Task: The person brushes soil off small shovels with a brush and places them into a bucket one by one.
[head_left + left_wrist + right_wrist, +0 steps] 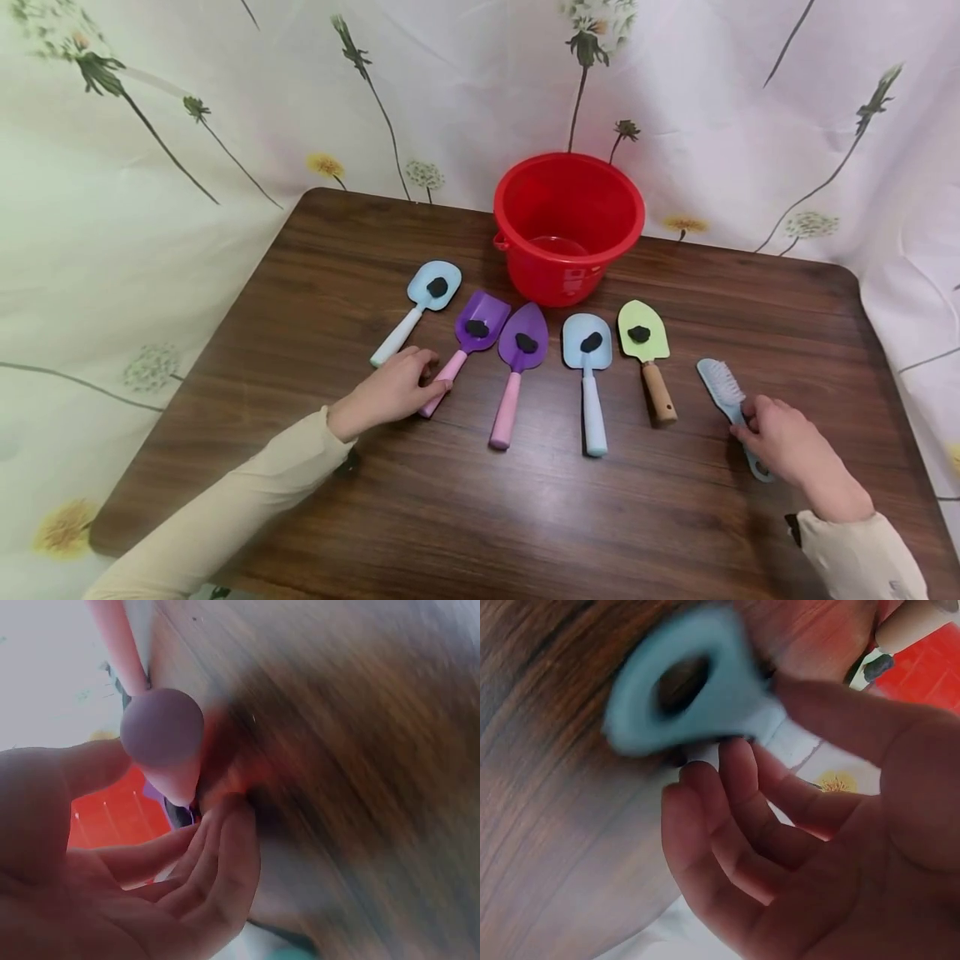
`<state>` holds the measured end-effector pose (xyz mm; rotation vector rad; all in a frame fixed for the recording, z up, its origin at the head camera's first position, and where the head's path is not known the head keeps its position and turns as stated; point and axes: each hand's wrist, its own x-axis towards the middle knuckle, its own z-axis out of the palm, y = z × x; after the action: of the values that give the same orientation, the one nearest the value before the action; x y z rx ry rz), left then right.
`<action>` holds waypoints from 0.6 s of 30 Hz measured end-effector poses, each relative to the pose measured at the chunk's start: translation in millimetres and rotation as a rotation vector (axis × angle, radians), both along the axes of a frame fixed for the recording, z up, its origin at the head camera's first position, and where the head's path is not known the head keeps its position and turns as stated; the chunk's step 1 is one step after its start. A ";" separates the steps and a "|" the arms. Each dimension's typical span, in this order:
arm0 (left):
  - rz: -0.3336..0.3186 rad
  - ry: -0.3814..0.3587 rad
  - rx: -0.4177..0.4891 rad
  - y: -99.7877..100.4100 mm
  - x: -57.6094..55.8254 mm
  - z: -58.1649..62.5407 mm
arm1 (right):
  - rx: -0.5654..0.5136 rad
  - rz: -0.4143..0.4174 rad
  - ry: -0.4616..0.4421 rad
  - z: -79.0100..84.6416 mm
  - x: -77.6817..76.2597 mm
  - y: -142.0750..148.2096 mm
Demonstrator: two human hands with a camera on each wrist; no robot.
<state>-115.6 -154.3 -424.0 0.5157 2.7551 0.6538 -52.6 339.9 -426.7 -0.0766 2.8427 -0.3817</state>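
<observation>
My left hand (393,385) holds the pink handle of a purple square-bladed toy shovel (491,310), thumb on one side and fingers on the other. In the left wrist view the handle's round end (161,727) faces the camera. At the right, my right hand (787,446) pinches the handle of a light-blue brush (717,375) with pale bristles, thumb against fingertips. The right wrist view shows the handle's looped end (634,712). A black lump (476,328) lies on the purple shovel's blade.
Beside them on the brown table (480,525) lie a pointed purple shovel (507,408), light-blue shovels (594,417) (393,337) and a green trowel (658,392) with a wooden handle, each bearing a black lump. A red bucket (555,279) stands behind, before a floral cloth (465,83).
</observation>
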 end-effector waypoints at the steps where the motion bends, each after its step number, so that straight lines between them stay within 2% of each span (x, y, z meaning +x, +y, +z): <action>1: -0.002 -0.011 0.013 0.0 -0.3 -0.5 | 0.003 -0.009 -0.011 1.1 -0.2 0.6; 10: -0.020 -0.067 0.086 1.5 -5.0 -3.0 | -0.005 -0.056 -0.091 7.3 -1.6 4.3; 13: -0.002 -0.131 0.104 0.9 -9.0 -3.8 | -0.006 -0.049 -0.086 6.6 -1.4 4.7; 18: 0.044 -0.262 0.142 -0.5 -14.6 -5.4 | 0.000 -0.024 -0.018 5.7 -1.4 4.8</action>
<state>-130.2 -154.8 -429.3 0.3691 2.4929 0.8656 -54.0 344.7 -421.0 -0.0386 2.8280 -0.3854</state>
